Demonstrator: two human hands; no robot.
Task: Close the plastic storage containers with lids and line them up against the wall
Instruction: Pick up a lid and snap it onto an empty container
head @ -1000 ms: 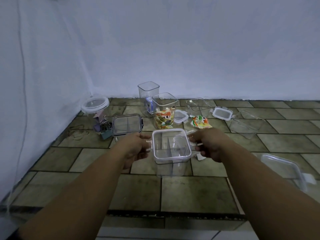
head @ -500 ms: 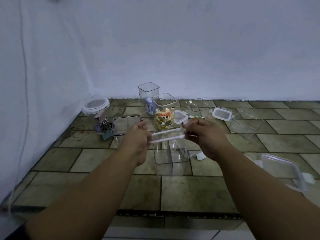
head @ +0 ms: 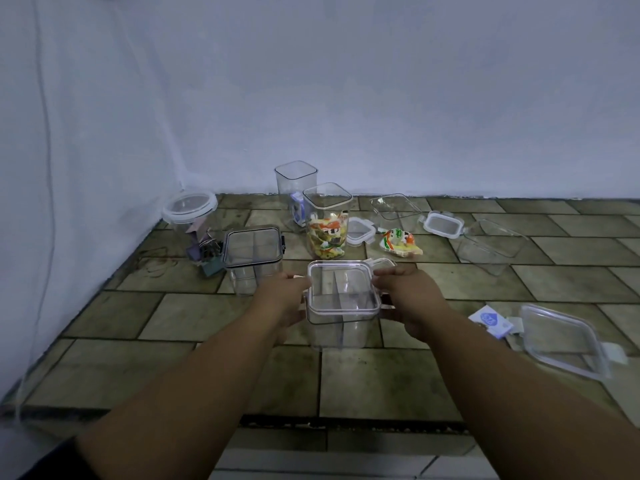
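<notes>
A clear square container with inner dividers stands on the tiled floor in front of me. A clear lid with a white rim lies flat on its top. My left hand holds the lid's left side and my right hand holds its right side, fingers curled over the edges. Behind it stand a lidded divided container, a round lidded jar, an open tall container and an open container of snack packets.
Loose lids and open shallow containers lie to the right near the wall. A snack packet lies between them. A large lid and a white card sit at right. Small clutter is by the left wall.
The lid was lifted and tilted above the container half a second ago; now both hands have brought it back down flat onto the container's top.
</notes>
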